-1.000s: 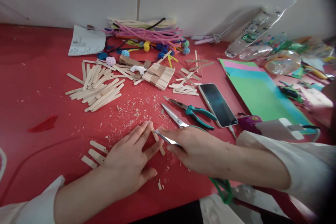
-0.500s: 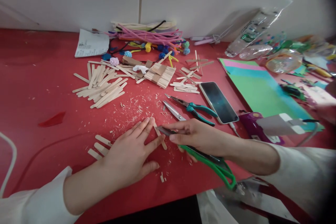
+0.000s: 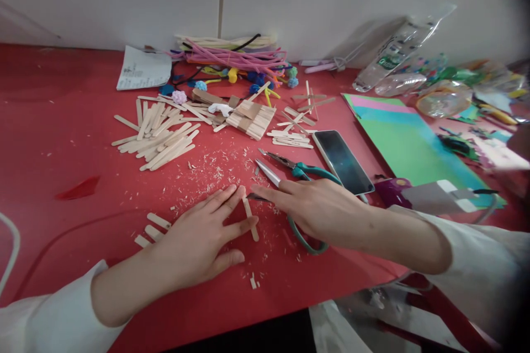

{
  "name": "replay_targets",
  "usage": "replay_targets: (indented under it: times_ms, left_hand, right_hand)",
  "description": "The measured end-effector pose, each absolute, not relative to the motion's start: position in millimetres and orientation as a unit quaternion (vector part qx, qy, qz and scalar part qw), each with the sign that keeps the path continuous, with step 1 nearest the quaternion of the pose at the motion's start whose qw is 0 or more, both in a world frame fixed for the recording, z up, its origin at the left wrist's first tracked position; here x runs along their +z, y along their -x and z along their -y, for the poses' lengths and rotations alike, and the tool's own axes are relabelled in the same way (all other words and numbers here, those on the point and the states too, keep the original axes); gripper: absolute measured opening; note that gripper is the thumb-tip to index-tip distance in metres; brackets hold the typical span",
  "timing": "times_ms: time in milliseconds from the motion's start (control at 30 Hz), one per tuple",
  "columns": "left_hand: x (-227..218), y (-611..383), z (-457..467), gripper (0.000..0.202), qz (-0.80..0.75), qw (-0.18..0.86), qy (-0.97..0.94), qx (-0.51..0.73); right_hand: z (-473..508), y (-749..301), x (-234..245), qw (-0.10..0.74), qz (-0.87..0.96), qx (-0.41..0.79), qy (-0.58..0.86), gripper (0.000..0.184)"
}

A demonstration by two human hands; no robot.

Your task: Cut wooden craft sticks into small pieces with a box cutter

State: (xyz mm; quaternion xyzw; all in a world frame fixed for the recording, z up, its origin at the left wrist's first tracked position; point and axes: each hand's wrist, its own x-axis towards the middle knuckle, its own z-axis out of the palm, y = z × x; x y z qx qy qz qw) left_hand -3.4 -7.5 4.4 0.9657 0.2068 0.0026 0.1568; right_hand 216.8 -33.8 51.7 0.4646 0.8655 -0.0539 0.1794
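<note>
My left hand (image 3: pixel 202 237) lies flat on the red table (image 3: pixel 49 121) with fingers spread, its fingertips pinning a short wooden stick (image 3: pixel 250 219). My right hand (image 3: pixel 318 209) reaches in from the right, index finger stretched along a dark blade tip (image 3: pixel 255 197) that touches the stick's top end. A grey-green scissor handle loop (image 3: pixel 307 242) shows under this hand, and a silver scissor blade (image 3: pixel 267 172) sticks out above its fingers. Wood shavings (image 3: pixel 215 168) lie scattered around.
Cut stick pieces (image 3: pixel 151 227) lie left of my left wrist. Farther back are a pile of sticks (image 3: pixel 159 135), a glued stick panel (image 3: pixel 250 116), pipe cleaners (image 3: pixel 236 58), teal pliers (image 3: pixel 317 172), a phone (image 3: pixel 343 161), coloured paper (image 3: pixel 401 138) and a note (image 3: pixel 144 68).
The bright green scissor handles below my right hand have gone out of sight. My right hand has turned flatter and moved up towards the stick's top end. My left hand stays on the stick.
</note>
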Motion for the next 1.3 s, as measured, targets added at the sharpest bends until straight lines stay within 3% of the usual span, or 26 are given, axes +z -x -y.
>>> replay_targets:
  times_ms: [167,800,1300]
  left_hand:
    - [1.6,3.7,6.7,0.047,-0.206,0.16,-0.965,0.009]
    - [-3.6,4.3,5.6,0.05,-0.206,0.177,-0.962,0.013]
    - [-2.4,3.7,4.1,0.05,-0.202,0.175,-0.963,0.01]
  right_hand:
    - [32.6,-218.6,52.0,0.182,-0.872,-0.017,-0.454,0.057]
    - [27.4,-214.1,51.8,0.233,-0.891,0.03,-0.389,0.061]
    - [27.7,-221.3,47.2,0.209,-0.905,0.079,-0.362,0.065]
